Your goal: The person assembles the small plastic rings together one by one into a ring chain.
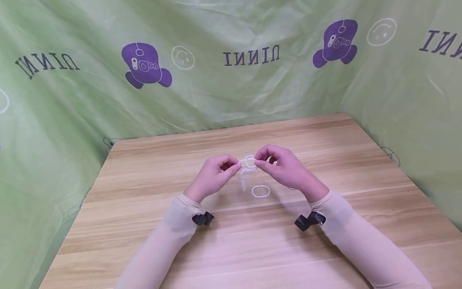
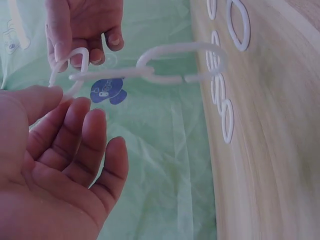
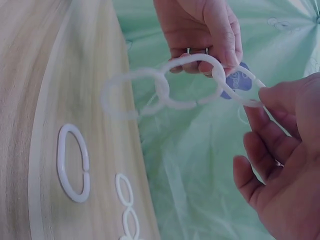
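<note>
Between the two hands hangs a short chain of white oval plastic links. Its end link (image 2: pixel 85 62) is pinched by fingertips of both hands. My left hand (image 1: pixel 213 174) holds one side of it between thumb and index finger, the other fingers loosely bent. Opposite, my right hand (image 1: pixel 285 168) pinches the other side with thumb and forefinger. A middle link (image 3: pixel 192 105) passes through the end link, and another hanging link (image 3: pixel 132 74) follows it; both have a narrow gap in one side. Below the hands a loose white link (image 1: pixel 260 197) lies flat.
The wood-grain table (image 1: pixel 231 249) carries several more white links (image 3: pixel 125 190), lying in a row beyond the loose one. A green printed curtain (image 1: pixel 216 100) encloses its back and sides. Black wrist cameras (image 1: pixel 203 218) sit on both sleeves.
</note>
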{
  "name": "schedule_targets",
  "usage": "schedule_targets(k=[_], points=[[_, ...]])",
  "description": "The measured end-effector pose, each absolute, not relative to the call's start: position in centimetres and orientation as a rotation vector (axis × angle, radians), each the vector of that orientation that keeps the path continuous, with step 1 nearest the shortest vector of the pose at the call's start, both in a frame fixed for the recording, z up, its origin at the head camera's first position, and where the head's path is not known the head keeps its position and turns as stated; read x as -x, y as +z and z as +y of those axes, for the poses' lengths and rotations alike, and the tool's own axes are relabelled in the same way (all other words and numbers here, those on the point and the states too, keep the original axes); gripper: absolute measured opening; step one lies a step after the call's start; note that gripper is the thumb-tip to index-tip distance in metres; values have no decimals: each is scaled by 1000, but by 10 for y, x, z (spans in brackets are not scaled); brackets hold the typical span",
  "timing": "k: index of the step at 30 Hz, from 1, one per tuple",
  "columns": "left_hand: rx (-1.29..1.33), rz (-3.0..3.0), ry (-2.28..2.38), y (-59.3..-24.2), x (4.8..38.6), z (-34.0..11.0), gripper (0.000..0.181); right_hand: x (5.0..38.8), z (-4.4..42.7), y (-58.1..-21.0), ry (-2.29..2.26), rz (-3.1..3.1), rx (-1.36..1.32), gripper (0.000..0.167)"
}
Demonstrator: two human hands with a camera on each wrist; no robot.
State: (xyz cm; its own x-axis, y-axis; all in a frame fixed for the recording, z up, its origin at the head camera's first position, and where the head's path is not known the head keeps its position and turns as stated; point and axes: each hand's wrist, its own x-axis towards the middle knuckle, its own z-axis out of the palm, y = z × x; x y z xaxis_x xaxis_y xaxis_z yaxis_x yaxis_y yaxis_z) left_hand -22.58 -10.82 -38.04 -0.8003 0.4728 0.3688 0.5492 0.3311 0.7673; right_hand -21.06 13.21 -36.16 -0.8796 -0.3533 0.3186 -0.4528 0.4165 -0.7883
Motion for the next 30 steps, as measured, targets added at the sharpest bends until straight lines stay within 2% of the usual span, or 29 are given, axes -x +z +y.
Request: schedule_targets(k=[10, 18, 30], points=[[879, -2474, -1456, -371, 227, -118, 9, 227, 151, -375, 1389, -2822, -826, 5], [874, -2468, -1463, -366, 228, -123, 9, 234, 153, -402, 968, -3111, -933, 7], [895, -2460, -1486, -364, 226, -124, 8, 231, 146, -410, 725, -3212, -890, 13]])
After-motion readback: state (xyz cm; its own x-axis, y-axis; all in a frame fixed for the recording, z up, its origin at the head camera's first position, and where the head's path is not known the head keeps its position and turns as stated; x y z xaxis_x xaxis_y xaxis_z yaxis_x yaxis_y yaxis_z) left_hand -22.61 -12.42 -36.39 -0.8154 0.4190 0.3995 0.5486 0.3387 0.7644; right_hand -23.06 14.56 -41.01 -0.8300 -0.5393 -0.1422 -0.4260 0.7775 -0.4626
